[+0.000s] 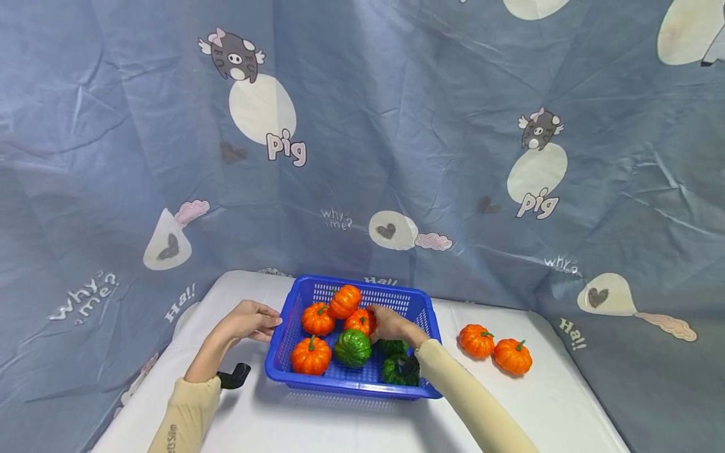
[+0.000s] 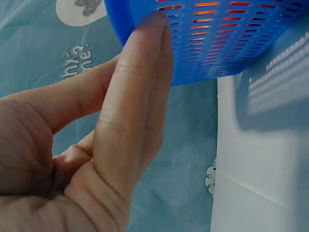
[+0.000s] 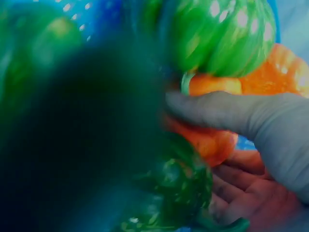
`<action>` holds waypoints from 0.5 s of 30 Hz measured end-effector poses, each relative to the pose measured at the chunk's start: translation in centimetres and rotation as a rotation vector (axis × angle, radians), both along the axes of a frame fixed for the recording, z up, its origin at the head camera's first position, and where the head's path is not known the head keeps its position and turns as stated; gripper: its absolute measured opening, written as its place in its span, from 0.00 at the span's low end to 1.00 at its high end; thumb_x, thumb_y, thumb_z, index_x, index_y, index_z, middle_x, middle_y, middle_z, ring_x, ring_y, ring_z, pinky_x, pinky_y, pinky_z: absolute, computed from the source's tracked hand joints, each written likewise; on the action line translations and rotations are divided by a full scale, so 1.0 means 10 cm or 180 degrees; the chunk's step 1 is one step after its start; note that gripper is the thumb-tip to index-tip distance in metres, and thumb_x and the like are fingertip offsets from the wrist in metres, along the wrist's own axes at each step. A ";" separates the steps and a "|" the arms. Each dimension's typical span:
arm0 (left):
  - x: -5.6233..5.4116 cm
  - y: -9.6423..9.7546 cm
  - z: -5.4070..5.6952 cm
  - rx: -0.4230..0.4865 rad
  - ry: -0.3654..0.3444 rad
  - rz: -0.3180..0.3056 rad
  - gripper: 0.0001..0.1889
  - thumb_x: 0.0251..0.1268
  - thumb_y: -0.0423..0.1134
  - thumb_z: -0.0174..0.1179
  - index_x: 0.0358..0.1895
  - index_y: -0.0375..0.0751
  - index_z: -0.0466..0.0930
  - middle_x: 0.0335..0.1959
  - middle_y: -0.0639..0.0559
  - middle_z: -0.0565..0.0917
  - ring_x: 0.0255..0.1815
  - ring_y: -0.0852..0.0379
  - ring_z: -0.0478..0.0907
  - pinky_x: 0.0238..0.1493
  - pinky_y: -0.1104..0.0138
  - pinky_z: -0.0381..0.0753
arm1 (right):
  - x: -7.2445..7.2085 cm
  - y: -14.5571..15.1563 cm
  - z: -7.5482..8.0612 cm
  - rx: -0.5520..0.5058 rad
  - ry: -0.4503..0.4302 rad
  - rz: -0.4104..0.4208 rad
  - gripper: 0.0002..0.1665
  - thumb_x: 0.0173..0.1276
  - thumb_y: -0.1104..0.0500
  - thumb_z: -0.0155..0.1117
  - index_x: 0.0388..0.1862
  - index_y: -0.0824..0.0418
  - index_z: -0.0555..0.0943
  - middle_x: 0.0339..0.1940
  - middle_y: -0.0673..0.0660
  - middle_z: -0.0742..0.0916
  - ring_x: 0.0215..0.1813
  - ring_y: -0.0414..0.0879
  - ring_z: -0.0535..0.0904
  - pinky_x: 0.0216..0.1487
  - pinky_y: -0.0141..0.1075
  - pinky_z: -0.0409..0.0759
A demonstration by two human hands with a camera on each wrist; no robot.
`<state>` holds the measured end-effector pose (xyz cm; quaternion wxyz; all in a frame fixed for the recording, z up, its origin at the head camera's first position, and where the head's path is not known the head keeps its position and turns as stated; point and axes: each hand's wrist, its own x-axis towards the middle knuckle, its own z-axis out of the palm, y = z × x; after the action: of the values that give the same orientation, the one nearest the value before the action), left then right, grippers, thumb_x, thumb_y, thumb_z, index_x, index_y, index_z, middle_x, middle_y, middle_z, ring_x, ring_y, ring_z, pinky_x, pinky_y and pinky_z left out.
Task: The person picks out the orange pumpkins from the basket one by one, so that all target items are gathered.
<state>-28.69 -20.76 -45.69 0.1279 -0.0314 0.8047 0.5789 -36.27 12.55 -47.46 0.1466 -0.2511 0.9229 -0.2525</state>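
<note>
A blue plastic basket (image 1: 354, 385) holds several small orange and green pumpkins. Inside it, my right hand (image 1: 391, 324) grips an orange pumpkin (image 1: 358, 321) near the middle. The right wrist view shows the thumb (image 3: 217, 112) lying across this orange pumpkin (image 3: 212, 145), the other fingers on its far side. A green pumpkin (image 1: 353, 348) sits just in front of it. At the basket's left side is my left hand (image 1: 249, 321), its fingers extended. In the left wrist view, its fingertips meet the slotted outer wall (image 2: 207, 53) of the basket.
Two orange pumpkins, one (image 1: 476, 341) beside the other (image 1: 512, 357), lie on the white tabletop (image 1: 470, 402) right of the basket. A blue printed cloth (image 1: 351, 157) hangs behind and around the table. A black wrist mount (image 1: 235, 376) is on the left forearm.
</note>
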 end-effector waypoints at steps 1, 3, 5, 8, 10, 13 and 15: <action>0.00 0.00 0.00 -0.0004 -0.0008 0.0007 0.19 0.64 0.33 0.60 0.53 0.21 0.75 0.31 0.44 0.85 0.28 0.55 0.85 0.33 0.62 0.88 | 0.00 0.00 -0.01 0.0013 -0.0004 0.0025 0.43 0.45 0.71 0.75 0.63 0.68 0.70 0.52 0.62 0.82 0.53 0.52 0.78 0.61 0.45 0.77; 0.01 0.00 0.00 -0.0027 -0.0015 0.0004 0.19 0.64 0.33 0.60 0.53 0.21 0.75 0.30 0.45 0.85 0.28 0.55 0.85 0.33 0.63 0.88 | 0.00 0.00 -0.02 0.0036 0.0011 0.0054 0.41 0.47 0.69 0.75 0.63 0.68 0.71 0.52 0.62 0.83 0.53 0.51 0.79 0.60 0.45 0.78; 0.02 0.00 0.00 -0.0032 -0.0024 0.0004 0.19 0.65 0.33 0.60 0.53 0.21 0.75 0.30 0.45 0.85 0.27 0.55 0.84 0.33 0.63 0.88 | 0.00 -0.02 -0.04 0.0003 0.0024 0.0079 0.39 0.49 0.67 0.74 0.62 0.67 0.72 0.52 0.61 0.83 0.53 0.51 0.79 0.59 0.45 0.78; 0.03 0.01 0.00 -0.0058 -0.0022 -0.0006 0.19 0.65 0.34 0.60 0.53 0.21 0.75 0.30 0.45 0.85 0.27 0.55 0.84 0.33 0.62 0.88 | -0.01 -0.05 -0.06 -0.0079 0.0088 0.0114 0.38 0.51 0.64 0.74 0.62 0.66 0.73 0.54 0.61 0.83 0.54 0.51 0.79 0.60 0.44 0.78; 0.02 0.01 0.00 -0.0060 -0.0015 -0.0007 0.19 0.65 0.34 0.60 0.53 0.21 0.75 0.30 0.44 0.85 0.27 0.55 0.84 0.33 0.62 0.88 | -0.02 -0.08 -0.07 -0.0124 0.0134 0.0134 0.37 0.52 0.64 0.74 0.61 0.67 0.73 0.53 0.61 0.83 0.54 0.51 0.79 0.60 0.43 0.78; 0.01 0.01 0.01 -0.0057 -0.0016 0.0011 0.18 0.65 0.34 0.60 0.53 0.22 0.75 0.31 0.44 0.85 0.27 0.55 0.84 0.33 0.62 0.88 | -0.03 -0.11 -0.08 -0.0092 0.0215 0.0147 0.35 0.52 0.63 0.74 0.59 0.67 0.73 0.50 0.61 0.84 0.52 0.51 0.79 0.58 0.42 0.79; 0.00 0.01 0.02 -0.0056 -0.0023 0.0028 0.18 0.65 0.34 0.61 0.52 0.22 0.76 0.31 0.43 0.85 0.27 0.55 0.84 0.33 0.62 0.88 | -0.04 -0.11 -0.09 -0.0042 0.0270 0.0125 0.34 0.52 0.62 0.74 0.59 0.67 0.73 0.49 0.60 0.84 0.50 0.50 0.80 0.56 0.41 0.79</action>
<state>-28.70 -20.68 -45.52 0.1280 -0.0382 0.8092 0.5722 -36.66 11.43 -48.36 0.1106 -0.2806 0.9214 -0.2449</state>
